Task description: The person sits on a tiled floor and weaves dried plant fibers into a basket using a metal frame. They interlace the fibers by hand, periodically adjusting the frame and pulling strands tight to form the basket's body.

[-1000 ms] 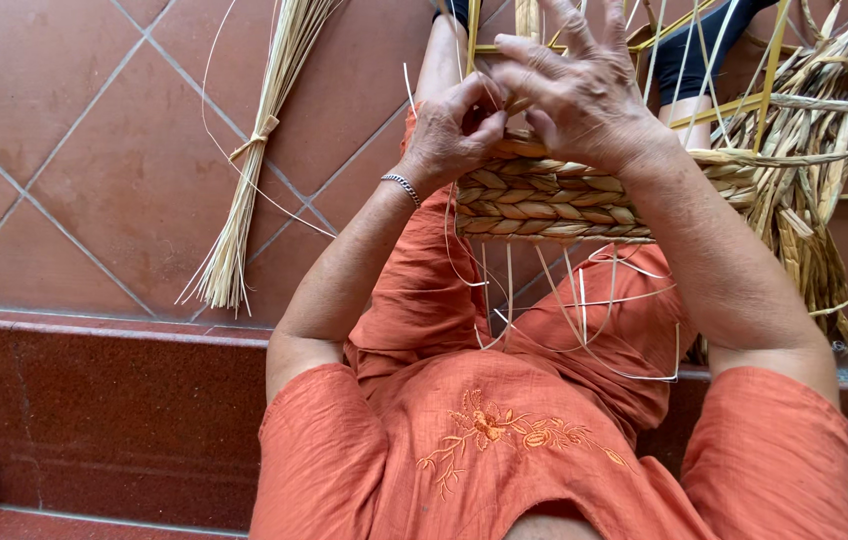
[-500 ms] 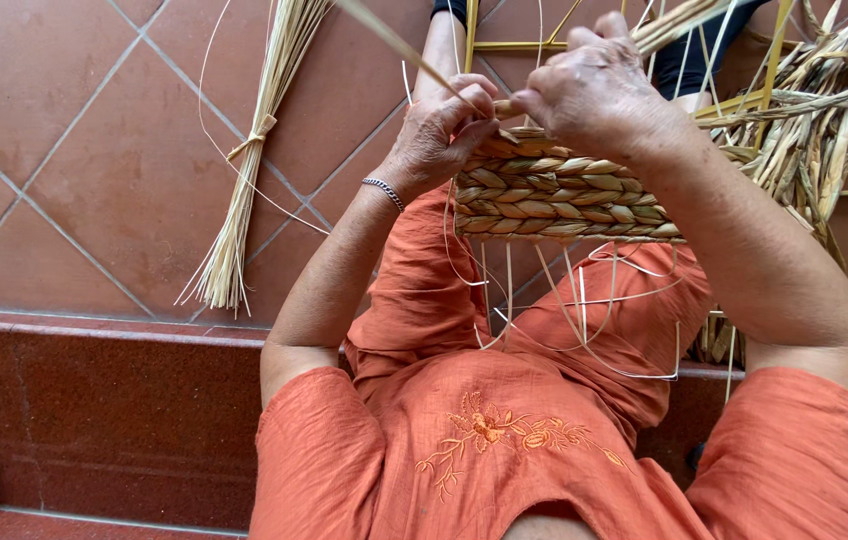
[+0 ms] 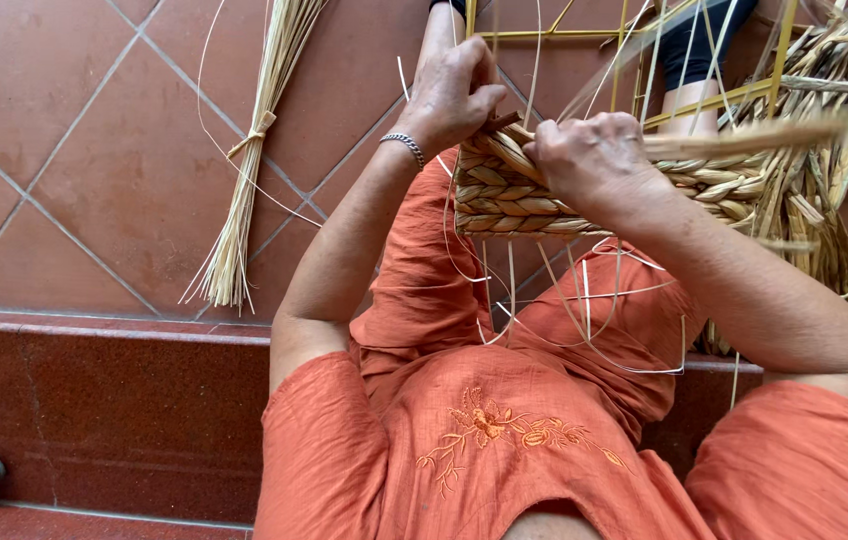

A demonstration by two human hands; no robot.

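my lap in orange cloth (image 3: 504, 440) fills six o'clock. just beyond, the woven straw panel (image 3: 504, 195) rests over my knees at centre. my left hand (image 3: 454, 90), at eleven o'clock of it, curls closed on its top edge; my right hand (image 3: 589, 155), at one o'clock, grips a blurred straw strand (image 3: 744, 135). the weave looks light, stiff, a bit brittle, best held by its braided rim. a tied straw bundle (image 3: 244, 180) lies at ten o'clock on the tiles.

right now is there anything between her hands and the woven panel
Nothing visible. The left hand grips the top edge of the woven panel, and the right hand presses on it, holding a blurred straw strand.
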